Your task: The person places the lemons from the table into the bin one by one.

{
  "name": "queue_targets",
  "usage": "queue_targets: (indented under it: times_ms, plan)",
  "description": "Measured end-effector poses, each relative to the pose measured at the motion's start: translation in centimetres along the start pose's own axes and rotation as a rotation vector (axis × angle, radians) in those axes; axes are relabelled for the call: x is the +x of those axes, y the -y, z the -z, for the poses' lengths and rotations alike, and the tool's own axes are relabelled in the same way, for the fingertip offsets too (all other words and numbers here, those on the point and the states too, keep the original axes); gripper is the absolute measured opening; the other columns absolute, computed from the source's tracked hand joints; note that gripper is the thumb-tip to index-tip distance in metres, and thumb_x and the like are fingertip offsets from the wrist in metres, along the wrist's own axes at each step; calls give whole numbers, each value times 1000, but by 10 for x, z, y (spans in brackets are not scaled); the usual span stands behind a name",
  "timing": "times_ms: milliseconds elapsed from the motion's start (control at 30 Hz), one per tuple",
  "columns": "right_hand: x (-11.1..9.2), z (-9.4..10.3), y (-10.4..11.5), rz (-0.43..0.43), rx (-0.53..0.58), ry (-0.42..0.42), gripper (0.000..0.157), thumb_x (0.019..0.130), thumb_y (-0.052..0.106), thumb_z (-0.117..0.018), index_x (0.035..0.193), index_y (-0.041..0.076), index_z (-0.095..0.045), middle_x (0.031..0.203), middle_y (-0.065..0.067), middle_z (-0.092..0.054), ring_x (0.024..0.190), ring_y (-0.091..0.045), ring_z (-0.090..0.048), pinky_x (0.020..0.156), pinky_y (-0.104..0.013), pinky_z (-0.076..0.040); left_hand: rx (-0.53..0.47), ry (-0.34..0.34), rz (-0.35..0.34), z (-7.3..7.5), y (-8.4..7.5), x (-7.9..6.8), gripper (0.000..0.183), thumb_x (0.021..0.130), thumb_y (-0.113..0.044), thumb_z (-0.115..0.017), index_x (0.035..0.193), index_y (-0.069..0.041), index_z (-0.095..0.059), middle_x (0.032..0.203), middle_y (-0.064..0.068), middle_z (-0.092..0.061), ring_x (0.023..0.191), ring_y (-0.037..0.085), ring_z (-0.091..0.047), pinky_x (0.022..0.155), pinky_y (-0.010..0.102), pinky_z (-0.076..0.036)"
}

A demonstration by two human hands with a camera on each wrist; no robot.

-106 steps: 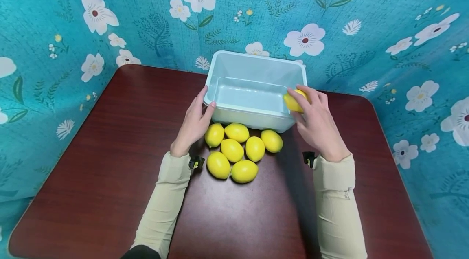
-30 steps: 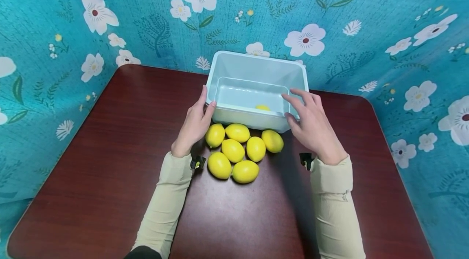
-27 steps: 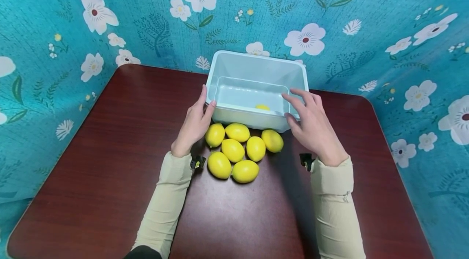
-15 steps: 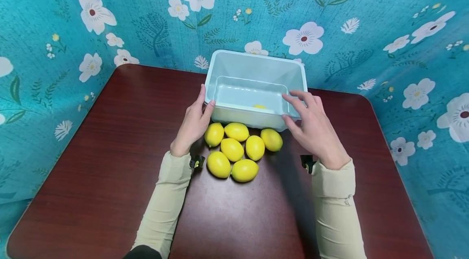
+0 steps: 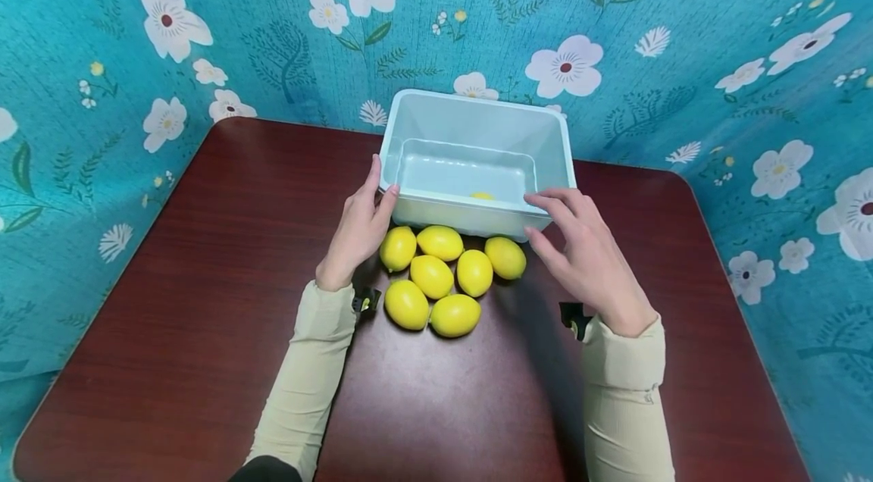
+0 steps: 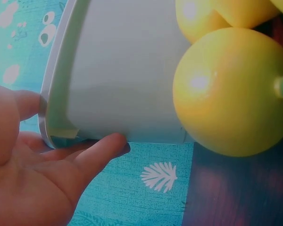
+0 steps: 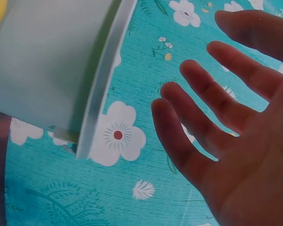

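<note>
A pale blue plastic bin [image 5: 470, 213] stands at the back of the table. My left hand [image 5: 356, 230] holds its near left corner, thumb at the rim and fingers along the side, as the left wrist view also shows. Inside, the top of one lemon [image 5: 482, 195] shows above the front wall; the rest of it is hidden. Several more lemons [image 5: 432, 276] lie grouped on the table before the bin. My right hand [image 5: 588, 258] hovers by the near right corner with its fingers spread and nothing in it. The right wrist view shows those fingers apart from the rim.
The dark red-brown table [image 5: 259, 255] has rounded corners. A turquoise flowered cloth [image 5: 436, 20] hangs close behind the bin and along both sides of the table. Small black wrist cameras sit at both cuffs.
The lemon that my right hand held over the bin now lies inside it. My right hand has since drawn slightly back toward me; the left hand has stayed at its corner.
</note>
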State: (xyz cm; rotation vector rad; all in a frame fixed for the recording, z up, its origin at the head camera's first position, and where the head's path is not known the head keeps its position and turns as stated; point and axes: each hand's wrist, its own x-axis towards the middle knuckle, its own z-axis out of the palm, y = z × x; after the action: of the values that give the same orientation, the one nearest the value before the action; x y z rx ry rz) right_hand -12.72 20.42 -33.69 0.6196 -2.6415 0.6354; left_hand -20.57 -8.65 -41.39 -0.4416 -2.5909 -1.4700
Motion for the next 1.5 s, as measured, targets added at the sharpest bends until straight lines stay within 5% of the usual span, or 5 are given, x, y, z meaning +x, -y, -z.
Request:
queue_targets:
  times_ms: [467,800,1100,1500]
  plan:
    - [-18,-24,-6,-18,18,96,34,82,21,-64,114,11,-58,116,-3,-52,107,-20,-44,90,-36,-37,-19,-11,-11,0,1,0,62,95,-37,-38,144,-20,-5,144,11,-30,119,21,-47,95,41,-40]
    - [-26,-48,-18,-23,15,148,33,84,22,-61,115,10,-58,116,-4,-51,101,-21,-43,82,-35,-35,-14,-14,8,1,0,0,61,95,-37,-38,144,-20,-5,145,9,-27,122,24,-45,97,36,-39]
    - [-32,-69,-26,-46,17,216,38,82,19,-63,119,9,-56,122,-8,-49,108,-25,-40,90,-39,-34,-12,1,36,1,1,-1,61,94,-43,-35,142,-28,-2,147,4,-23,128,21,-37,100,38,-35]
    - [-33,-81,-33,-60,-7,252,42,80,15,-65,120,10,-54,126,-9,-47,110,-29,-39,91,-44,-33,-29,4,16,-1,-1,-1,61,94,-40,-37,143,-23,-5,146,8,-27,120,17,-47,95,35,-41]
